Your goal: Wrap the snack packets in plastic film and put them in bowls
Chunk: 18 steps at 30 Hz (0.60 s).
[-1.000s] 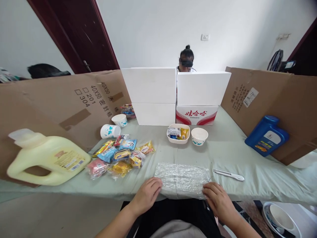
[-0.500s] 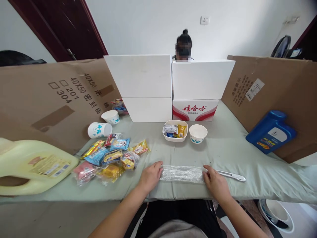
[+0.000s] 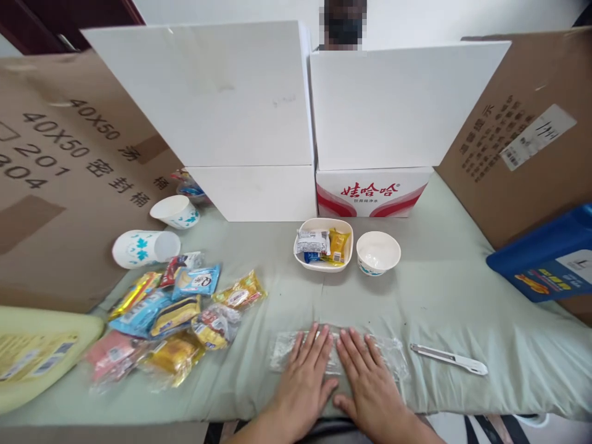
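A flat, folded piece of clear crinkled plastic point(image 3: 393, 357) lies on the cloth-covered table near its front edge. My left hand point(image 3: 303, 376) rests flat on its left half, fingers stretched forward. Beside it my right hand point(image 3: 367, 376) presses flat on the right half, fingers straight. Both palms cover the middle of the plastic. Just right of the plastic lies a white-handled utility knife point(image 3: 448, 359), touched by neither hand. Behind the hands stand an oval dish point(image 3: 324, 267) holding several wrapped snacks and a white paper bowl point(image 3: 378, 253).
Several packaged snacks point(image 3: 185, 308) are heaped at left, near two paper cups point(image 3: 148, 248) and a pale yellow jug point(image 3: 41, 357). White boxes point(image 3: 250, 191) wall the back; brown cardboard point(image 3: 69, 185) stands at the sides. A blue bottle point(image 3: 550, 259) leans at right. A person point(image 3: 343, 24) is behind the boxes.
Both my hands have moved inward from the ends of the plastic and now lie flat on its middle. My view has tilted down and closer.
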Each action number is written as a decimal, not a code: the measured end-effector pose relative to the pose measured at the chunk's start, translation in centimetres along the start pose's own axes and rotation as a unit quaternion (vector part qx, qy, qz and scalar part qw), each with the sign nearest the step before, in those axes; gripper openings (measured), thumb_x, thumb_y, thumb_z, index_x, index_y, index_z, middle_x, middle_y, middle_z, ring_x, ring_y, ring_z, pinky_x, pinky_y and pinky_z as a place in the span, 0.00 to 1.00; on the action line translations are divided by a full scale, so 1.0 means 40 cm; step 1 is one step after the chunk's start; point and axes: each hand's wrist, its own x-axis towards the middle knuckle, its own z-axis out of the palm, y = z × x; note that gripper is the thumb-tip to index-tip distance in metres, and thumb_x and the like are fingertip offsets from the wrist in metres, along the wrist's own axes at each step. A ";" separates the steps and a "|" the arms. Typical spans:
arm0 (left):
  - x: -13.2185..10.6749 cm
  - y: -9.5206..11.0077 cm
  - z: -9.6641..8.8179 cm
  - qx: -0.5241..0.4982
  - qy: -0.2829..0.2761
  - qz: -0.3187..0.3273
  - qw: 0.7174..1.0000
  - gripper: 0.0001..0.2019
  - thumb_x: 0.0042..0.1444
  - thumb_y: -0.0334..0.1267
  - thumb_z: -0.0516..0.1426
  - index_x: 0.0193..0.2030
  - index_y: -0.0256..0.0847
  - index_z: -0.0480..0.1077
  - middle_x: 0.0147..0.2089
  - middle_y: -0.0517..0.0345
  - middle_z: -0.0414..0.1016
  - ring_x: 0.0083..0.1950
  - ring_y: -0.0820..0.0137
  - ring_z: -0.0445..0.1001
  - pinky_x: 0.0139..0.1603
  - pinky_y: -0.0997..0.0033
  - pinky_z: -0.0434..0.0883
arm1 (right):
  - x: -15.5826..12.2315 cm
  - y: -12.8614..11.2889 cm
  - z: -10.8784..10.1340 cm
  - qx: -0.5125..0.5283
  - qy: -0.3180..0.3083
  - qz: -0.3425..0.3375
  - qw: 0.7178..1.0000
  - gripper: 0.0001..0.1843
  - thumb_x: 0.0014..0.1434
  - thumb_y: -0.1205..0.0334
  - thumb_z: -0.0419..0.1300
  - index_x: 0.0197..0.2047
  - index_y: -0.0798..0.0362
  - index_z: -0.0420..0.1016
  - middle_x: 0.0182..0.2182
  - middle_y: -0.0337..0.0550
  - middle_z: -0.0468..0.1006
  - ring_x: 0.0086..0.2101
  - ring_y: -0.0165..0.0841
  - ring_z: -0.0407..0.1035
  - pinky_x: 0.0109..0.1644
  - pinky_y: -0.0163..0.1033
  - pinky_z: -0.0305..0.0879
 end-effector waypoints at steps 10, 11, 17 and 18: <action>-0.140 -0.131 -0.024 0.124 0.052 -0.077 0.988 0.37 0.61 0.54 0.52 0.72 0.40 0.46 0.71 0.45 0.53 0.70 0.51 0.50 0.66 0.49 0.52 | -0.160 0.101 -0.034 -0.145 0.041 0.058 0.987 0.50 0.58 0.38 0.53 0.71 0.60 0.40 0.67 0.55 0.54 0.66 0.47 0.45 0.67 0.55 0.38; -0.134 -0.116 -0.022 0.123 0.076 -0.082 0.986 0.35 0.61 0.52 0.52 0.71 0.38 0.49 0.70 0.43 0.55 0.70 0.50 0.51 0.65 0.49 0.53 | -0.159 0.099 -0.029 -0.151 0.049 0.054 0.986 0.50 0.58 0.38 0.53 0.71 0.61 0.40 0.67 0.55 0.55 0.66 0.47 0.44 0.67 0.55 0.38; -0.051 0.057 -0.005 -0.006 0.087 -0.036 0.996 0.19 0.63 0.39 0.51 0.60 0.37 0.65 0.55 0.45 0.70 0.55 0.57 0.68 0.57 0.55 0.66 | -0.186 0.075 -0.012 -0.152 0.085 0.055 0.983 0.37 0.60 0.46 0.55 0.67 0.54 0.54 0.62 0.52 0.64 0.62 0.47 0.52 0.64 0.54 0.45; -0.039 0.082 0.001 -0.022 0.071 -0.029 0.997 0.19 0.63 0.40 0.52 0.58 0.38 0.66 0.55 0.45 0.70 0.54 0.57 0.68 0.56 0.53 0.66 | -0.203 0.069 -0.014 -0.143 0.095 0.053 0.984 0.32 0.61 0.50 0.55 0.65 0.52 0.59 0.58 0.50 0.68 0.59 0.45 0.57 0.63 0.52 0.48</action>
